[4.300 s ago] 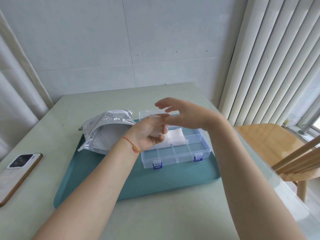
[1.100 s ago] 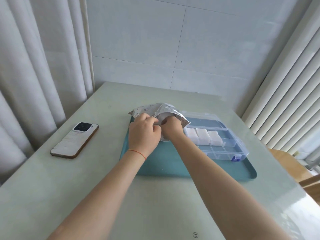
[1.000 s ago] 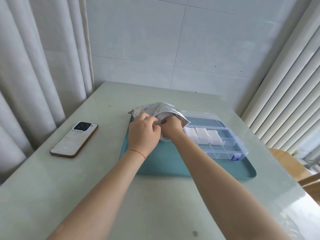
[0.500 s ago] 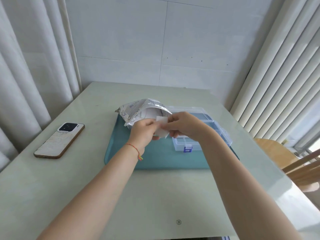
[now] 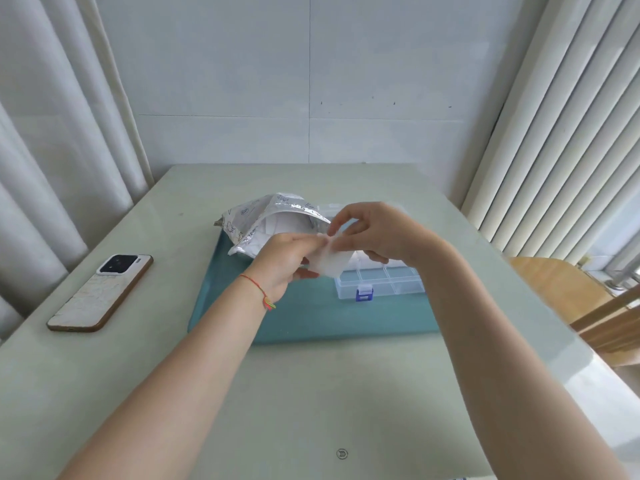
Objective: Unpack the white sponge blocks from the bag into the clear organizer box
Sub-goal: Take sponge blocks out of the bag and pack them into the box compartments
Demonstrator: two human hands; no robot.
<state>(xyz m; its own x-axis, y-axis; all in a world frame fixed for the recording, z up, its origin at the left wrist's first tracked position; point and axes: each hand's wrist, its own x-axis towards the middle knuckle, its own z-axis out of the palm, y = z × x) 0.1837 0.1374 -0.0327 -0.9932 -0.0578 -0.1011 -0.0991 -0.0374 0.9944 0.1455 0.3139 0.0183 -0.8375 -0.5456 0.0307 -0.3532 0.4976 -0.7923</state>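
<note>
Midair, sponge block (image 5: 330, 259) between both hands

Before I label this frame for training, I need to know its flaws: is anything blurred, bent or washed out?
Head view: the sponge and both hands, left hand and right hand, are softly motion-blurred; wide-angle distortion bends the curtains and blinds; window light washes out the table at right.

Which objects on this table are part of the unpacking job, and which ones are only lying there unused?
Part of the job:
- white sponge block, held between left hand and right hand
- foil bag, open, on the teal tray
- clear organizer box, also on the tray

Only lying about:
- phone, face down on the table
- wooden chair, at the right
</note>
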